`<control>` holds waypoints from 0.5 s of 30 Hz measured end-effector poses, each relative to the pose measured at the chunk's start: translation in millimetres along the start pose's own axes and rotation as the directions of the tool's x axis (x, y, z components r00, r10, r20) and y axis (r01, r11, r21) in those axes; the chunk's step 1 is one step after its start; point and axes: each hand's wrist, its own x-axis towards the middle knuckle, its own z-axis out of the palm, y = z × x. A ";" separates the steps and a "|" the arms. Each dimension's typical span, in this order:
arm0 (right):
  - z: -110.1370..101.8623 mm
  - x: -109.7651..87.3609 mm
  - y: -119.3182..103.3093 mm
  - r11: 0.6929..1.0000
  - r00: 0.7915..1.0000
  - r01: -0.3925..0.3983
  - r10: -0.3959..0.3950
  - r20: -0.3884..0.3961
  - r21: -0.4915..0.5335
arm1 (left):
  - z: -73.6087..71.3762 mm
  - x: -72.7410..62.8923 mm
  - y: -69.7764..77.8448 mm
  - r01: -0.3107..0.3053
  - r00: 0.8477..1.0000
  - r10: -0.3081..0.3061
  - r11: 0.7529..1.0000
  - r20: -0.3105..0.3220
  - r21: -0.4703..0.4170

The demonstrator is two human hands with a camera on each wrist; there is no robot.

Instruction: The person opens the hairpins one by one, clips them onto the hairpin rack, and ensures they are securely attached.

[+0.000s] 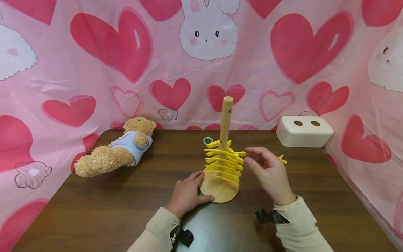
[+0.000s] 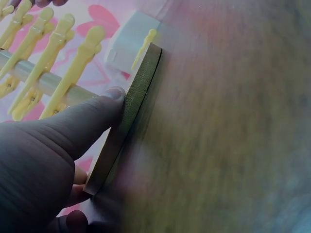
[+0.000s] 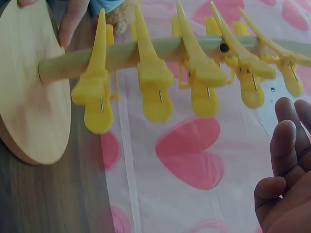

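A wooden stand has a round base and an upright pole. Several yellow clothespins are clipped on the pole one above another, sticking out sideways. My left hand grips the base's left edge, thumb on the near side; in the left wrist view that thumb presses against the base. Beside the upper clothespins, my right hand has its thumb and index finger apart, close to the handle end of one. Its other fingers are loosely bent in the right wrist view.
Another yellow clothespin lies behind my right hand. A pale green ring shows behind the stand. At the back left lies a teddy bear in a blue top; a white box with two holes stands back right.
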 end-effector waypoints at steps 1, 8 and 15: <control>-1.0 0.5 0.7 1.000 1.000 0.009 -0.009 -0.005 -0.004 | -0.2 -0.1 0.1 0.000 1.000 0.000 1.000 -0.003 -0.001; -10.1 5.0 10.9 0.993 0.994 0.053 -0.062 -0.086 -0.106 | -0.2 -0.7 -0.1 -0.005 1.000 0.005 1.000 -0.018 0.004; -18.5 10.0 28.4 0.990 0.988 0.011 -0.032 -0.149 -0.140 | -0.1 -0.6 0.0 0.000 1.000 0.000 1.000 -0.014 0.008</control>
